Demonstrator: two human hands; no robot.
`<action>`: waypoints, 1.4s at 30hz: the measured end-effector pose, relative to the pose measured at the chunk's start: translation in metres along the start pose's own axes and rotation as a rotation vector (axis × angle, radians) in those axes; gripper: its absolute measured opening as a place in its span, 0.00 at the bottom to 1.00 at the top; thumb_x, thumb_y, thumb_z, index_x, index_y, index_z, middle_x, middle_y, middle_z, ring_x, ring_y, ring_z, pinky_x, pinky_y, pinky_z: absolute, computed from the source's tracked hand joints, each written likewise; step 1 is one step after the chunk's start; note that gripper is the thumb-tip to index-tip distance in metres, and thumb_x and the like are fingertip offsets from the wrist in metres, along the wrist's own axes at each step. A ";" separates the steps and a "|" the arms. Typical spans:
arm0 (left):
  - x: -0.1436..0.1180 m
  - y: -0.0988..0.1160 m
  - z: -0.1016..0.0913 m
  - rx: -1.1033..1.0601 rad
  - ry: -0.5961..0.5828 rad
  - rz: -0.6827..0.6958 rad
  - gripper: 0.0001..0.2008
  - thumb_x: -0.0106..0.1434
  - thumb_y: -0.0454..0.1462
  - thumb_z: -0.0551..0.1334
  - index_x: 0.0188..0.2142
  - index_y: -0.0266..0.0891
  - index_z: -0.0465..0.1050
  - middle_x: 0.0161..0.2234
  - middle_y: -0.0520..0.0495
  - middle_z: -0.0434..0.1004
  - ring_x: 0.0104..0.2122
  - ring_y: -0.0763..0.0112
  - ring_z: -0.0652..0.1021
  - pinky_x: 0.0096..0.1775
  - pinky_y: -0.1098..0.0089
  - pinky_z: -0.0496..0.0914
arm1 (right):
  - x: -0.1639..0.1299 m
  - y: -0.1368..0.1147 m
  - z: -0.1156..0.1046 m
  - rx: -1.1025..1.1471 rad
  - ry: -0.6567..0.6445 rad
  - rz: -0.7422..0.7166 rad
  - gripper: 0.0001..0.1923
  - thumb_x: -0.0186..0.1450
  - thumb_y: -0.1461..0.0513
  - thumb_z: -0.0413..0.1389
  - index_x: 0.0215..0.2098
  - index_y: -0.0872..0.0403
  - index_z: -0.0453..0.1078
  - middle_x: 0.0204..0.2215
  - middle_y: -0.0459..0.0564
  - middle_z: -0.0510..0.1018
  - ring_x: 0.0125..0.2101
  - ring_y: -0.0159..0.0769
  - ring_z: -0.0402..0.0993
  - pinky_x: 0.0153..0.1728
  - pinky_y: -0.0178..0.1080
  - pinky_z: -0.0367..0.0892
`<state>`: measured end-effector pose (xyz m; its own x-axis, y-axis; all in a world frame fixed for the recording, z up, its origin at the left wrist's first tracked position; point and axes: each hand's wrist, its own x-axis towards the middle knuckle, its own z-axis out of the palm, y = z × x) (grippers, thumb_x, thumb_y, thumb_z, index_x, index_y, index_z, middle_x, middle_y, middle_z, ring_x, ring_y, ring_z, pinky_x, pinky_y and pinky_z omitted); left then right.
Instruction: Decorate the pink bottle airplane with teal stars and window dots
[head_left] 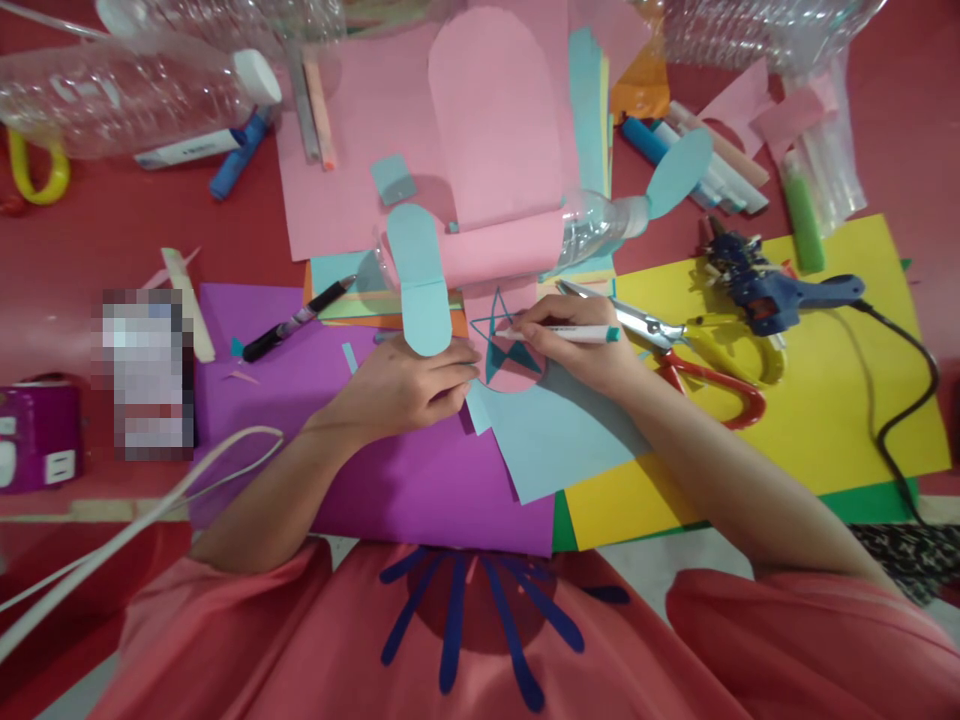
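Note:
My right hand [589, 350] grips a white marker [589, 333] with a teal end, its tip on the star [508, 358] drawn on a rounded pink paper flap [529, 305]. The star's lower parts are filled in with dark teal; its upper points are outlines. My left hand [401, 388] lies palm down, fingers extended, with fingertips at the flap's left edge. Just above the flap, a clear plastic bottle [592, 228] lies on its side, wrapped in pink paper [506, 248]. A light blue rounded strip [424, 290] crosses the bottle's left part, and a blue oval [680, 172] is at its cap.
Scissors [675, 350] and a blue glue gun [780, 295] with a black cord lie right, on yellow paper [832, 420]. Purple paper [442, 490] with a black pen [296, 320] is left. A phone [150, 370] lies farther left. Large plastic bottles [127, 95] stand behind.

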<state>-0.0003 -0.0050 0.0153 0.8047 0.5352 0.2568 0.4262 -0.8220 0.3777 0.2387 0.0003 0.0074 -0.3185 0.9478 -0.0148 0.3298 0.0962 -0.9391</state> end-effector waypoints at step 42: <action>0.000 0.000 0.000 -0.006 -0.015 -0.033 0.15 0.70 0.34 0.52 0.40 0.38 0.79 0.43 0.47 0.84 0.45 0.65 0.82 0.47 0.65 0.77 | -0.001 0.003 -0.001 0.040 -0.024 -0.040 0.09 0.63 0.60 0.56 0.27 0.55 0.73 0.21 0.45 0.74 0.22 0.28 0.66 0.24 0.34 0.61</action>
<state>-0.0004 -0.0051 0.0158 0.7966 0.5587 0.2307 0.4500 -0.8029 0.3909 0.2412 0.0002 0.0053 -0.3523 0.9358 0.0151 0.2808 0.1211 -0.9521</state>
